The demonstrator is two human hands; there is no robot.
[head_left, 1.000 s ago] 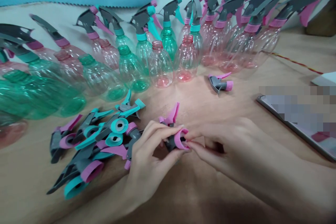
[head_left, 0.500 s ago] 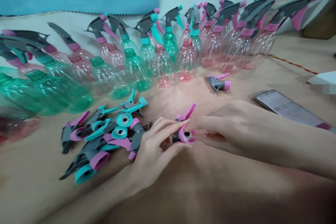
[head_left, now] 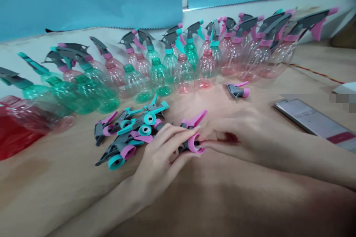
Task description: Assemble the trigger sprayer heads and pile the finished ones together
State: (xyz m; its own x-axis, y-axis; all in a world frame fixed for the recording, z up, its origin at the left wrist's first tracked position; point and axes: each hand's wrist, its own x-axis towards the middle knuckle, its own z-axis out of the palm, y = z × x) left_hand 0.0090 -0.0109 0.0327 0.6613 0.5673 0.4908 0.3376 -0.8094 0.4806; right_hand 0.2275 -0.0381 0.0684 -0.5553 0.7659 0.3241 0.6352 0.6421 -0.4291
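Observation:
My left hand (head_left: 160, 155) is closed around a spray trigger head (head_left: 191, 145) with a grey body, a pink lever and a pink collar. The open end of the collar faces right, toward my other hand. My right hand (head_left: 239, 131) has its fingers pinched together at that opening, and one fingertip reaches the collar's mouth. Motion blurs these fingers, and anything between them is hidden. Left of my left hand lies a heap of spray trigger heads (head_left: 128, 152) with pink or turquoise collars. Another pink-and-grey spray trigger head (head_left: 236, 90) rests beyond my right hand.
Clear green and pink bottles (head_left: 162, 81) stand in rows along the back, several with spray heads fitted and others with bare necks. A phone (head_left: 311, 118) lies at right, near a twisted cord (head_left: 317, 73). Something red (head_left: 16, 137) is at the left edge.
The view has shifted up and left, bringing more bottles and the red thing into sight. My left hand keeps its hold on the spray head, while my right fingers have moved slightly at its collar.

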